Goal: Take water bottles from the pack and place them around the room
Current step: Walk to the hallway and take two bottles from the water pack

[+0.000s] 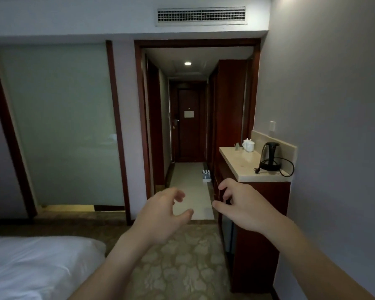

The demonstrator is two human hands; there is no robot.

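No readable writing; the notice on the far door [188, 114] is too small to make out. The pack of water bottles [206, 175] sits on the hallway floor [186, 180] by the wardrobe, approx. 2 rows of capped clear bottles, wrapped. Left hand [160, 215] and right hand [245, 205] are held out in front, each grip loosely open w/ curled fingers, holding nothing. On the surface [243, 162]: kettle [268, 156], 2 white cups [248, 144].

Head-height view (forward, slightly down) toward hallway [191, 174]
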